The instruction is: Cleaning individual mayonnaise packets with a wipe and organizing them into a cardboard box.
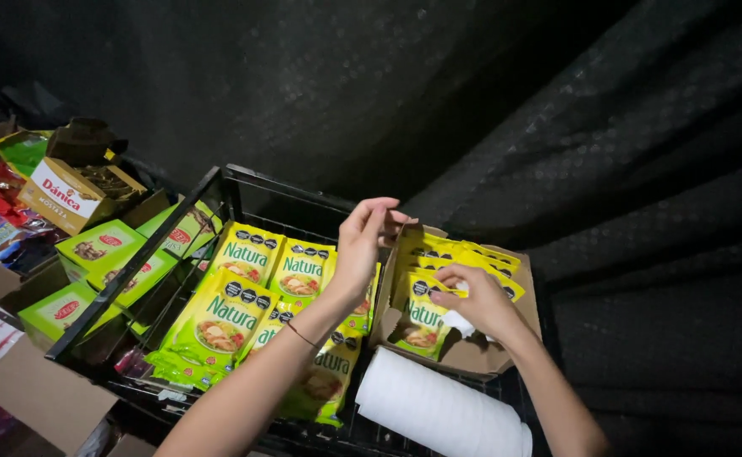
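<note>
Reaching into a brown cardboard box (472, 351) at about four o'clock in the view, the right hand (478, 300) curls its fingers around the top edge of a yellow-and-green sauce pouch (420, 322) that stands upright at the front of a row of like pouches inside the box; thumb and fingers are pressed together on that edge, pinching it. The left hand (362, 245) is raised at the centre, just beside the box's flap at its nine o'clock side, fingers bent and drawn close with the tips near one another; whether they pinch anything I cannot tell. A thin band circles the left forearm (303, 336).

Both hands hang over a black wire basket (219, 182). At the basket's nine o'clock side, a spread of loose pouches (219, 317) of the same kind lies flat and overlapping. At six o'clock, just below the box, lies a white roll (439, 410) on its side. Outside the basket, at nine to ten o'clock, sit green cartons (100, 245) and a brown carton with a white and red label (71, 195). Dark fabric (557, 101) fills the twelve o'clock background.
</note>
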